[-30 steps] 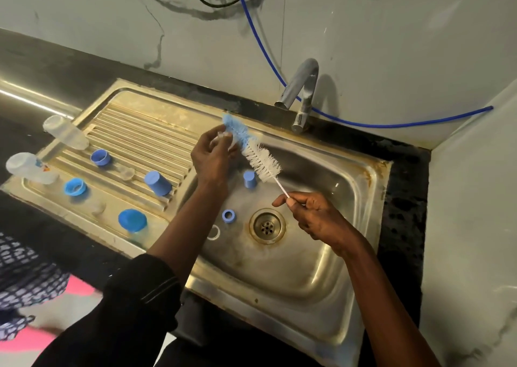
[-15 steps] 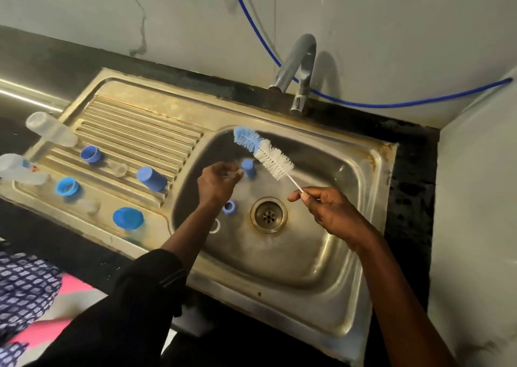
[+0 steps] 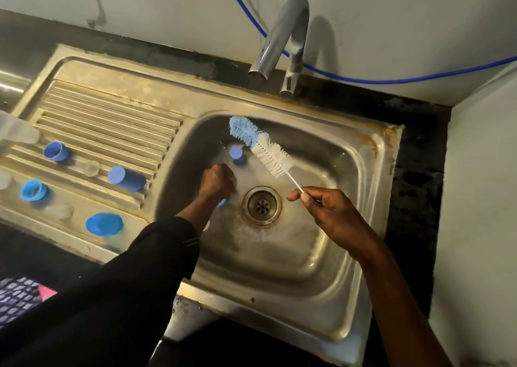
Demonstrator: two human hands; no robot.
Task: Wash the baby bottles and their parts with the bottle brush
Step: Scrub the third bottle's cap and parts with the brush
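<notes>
My right hand [image 3: 333, 215] pinches the thin wire handle of the bottle brush [image 3: 263, 148], whose blue and white bristles point up and left over the sink basin [image 3: 389, 198]. My left hand [image 3: 215, 183] is down on the basin floor, left of the drain [image 3: 262, 204], with its fingers curled round a small clear bottle part that is mostly hidden. A blue cap [image 3: 237, 155] stands just behind that hand, under the brush head. A blue ring [image 3: 223, 203] peeks out beside the left wrist.
On the ribbed drainboard lie a blue cap [image 3: 56, 151], a blue cylinder cap [image 3: 126, 178], a blue ring [image 3: 33, 189], a blue lid [image 3: 104, 224], clear teats [image 3: 88, 168] and a clear bottle [image 3: 16, 131]. The faucet [image 3: 282, 30] overhangs the basin's back edge, with a wall at right.
My left hand has dropped from the brush head to the basin floor. The brush has pulled away from it and stays raised. The view has tilted closer over the sink.
</notes>
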